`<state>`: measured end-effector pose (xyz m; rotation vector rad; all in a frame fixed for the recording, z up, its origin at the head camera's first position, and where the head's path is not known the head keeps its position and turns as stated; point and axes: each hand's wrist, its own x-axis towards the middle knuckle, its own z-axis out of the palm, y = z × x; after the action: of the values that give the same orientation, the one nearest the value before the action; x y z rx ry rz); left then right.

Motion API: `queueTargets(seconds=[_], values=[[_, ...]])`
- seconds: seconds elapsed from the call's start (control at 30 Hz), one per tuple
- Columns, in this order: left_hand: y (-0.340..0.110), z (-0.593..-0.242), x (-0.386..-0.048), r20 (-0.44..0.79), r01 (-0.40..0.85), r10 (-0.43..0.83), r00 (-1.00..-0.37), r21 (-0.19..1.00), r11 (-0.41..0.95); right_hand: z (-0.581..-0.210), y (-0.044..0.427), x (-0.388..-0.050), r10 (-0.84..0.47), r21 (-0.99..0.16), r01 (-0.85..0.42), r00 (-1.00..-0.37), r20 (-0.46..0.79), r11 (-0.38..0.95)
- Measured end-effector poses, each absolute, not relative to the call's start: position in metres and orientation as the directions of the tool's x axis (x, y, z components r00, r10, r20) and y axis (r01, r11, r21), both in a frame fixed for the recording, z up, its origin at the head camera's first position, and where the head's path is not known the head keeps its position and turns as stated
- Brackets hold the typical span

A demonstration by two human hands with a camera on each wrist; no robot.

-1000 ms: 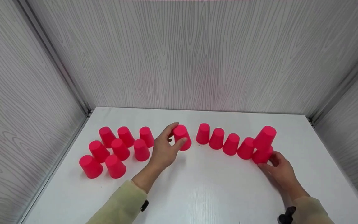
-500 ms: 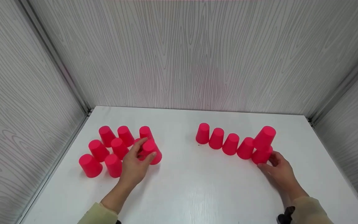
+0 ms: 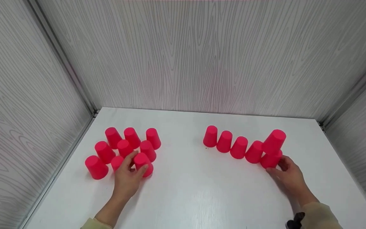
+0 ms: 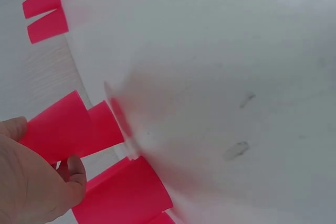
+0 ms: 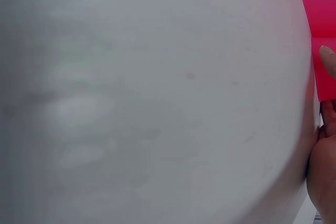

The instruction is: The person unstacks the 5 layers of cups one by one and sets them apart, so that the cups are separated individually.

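In the head view my left hand [image 3: 127,179] pinches an upside-down red cup [image 3: 142,163] between thumb and fingers, at the front right of the left cup group. The left wrist view shows this held cup [image 4: 60,127] beside other cups; whether its rim touches the table cannot be told. My right hand [image 3: 289,178] holds the bottom cup [image 3: 269,160] at the right end of a slanting row. Another upside-down cup [image 3: 274,141] rests on top there, leaning over the neighbouring cup [image 3: 254,152]. The right wrist view catches only part of that gripped cup [image 5: 323,69].
Several more red cups stand upside down in the left group, among them a front-left cup [image 3: 96,167]. The right row starts with a back cup [image 3: 210,136]. A white table [image 3: 195,190] carries everything, with a wood-grain panel [image 3: 183,63] behind.
My left hand has carried its cup from the middle leftward and toward me, to the left group's front. The right hand and its row have stayed put.
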<state>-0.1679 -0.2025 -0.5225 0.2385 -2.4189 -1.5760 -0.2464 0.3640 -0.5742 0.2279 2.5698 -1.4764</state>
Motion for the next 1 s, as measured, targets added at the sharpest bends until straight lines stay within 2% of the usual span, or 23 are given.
queueTargets(seconds=[0.23,0.67,0.83,1.0], values=[[-0.204,-0.534,-0.169,0.140,0.021,-0.261,-0.955,0.911,0.411,-0.574,0.364,-0.244,0.050,-0.844,0.221,-0.973,-0.226,0.489],[-0.202,-0.539,-0.171,0.113,-0.009,-0.259,-0.959,0.904,0.428,-0.574,0.365,-0.243,0.050,-0.833,0.184,-0.981,-0.185,0.522],[-0.202,-0.531,-0.170,0.116,-0.016,-0.261,-0.958,0.892,0.452,-0.574,0.364,-0.243,0.052,-0.846,0.196,-0.979,-0.197,0.496],[-0.200,-0.506,-0.170,0.162,0.015,-0.251,-0.954,0.865,0.502,-0.573,0.362,-0.245,0.056,-0.852,0.216,-0.975,-0.216,0.478]])
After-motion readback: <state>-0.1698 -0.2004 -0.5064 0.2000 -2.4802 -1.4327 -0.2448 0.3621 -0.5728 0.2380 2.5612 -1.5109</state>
